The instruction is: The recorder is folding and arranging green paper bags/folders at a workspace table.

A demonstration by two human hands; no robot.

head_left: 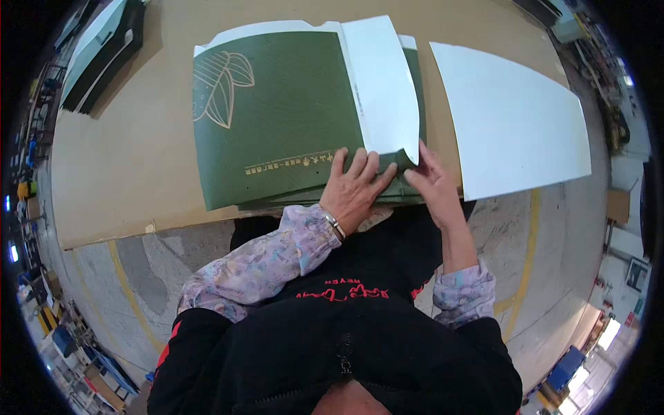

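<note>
A stack of flat dark green printed card sheets (277,117) with a pale leaf drawing lies on a brown table (124,159). A white flap (380,83) of the top sheet is folded over its right part. My left hand (353,187) presses flat on the stack's near edge, fingers spread. My right hand (432,183) pinches the lower corner of the white flap between thumb and fingers. Both hands sit side by side at the near right corner of the stack.
A large white sheet (512,117) lies to the right on the table. Dark flat packs (104,48) lie at the far left. The table's near edge runs just before my body, over a grey floor with yellow lines (526,263).
</note>
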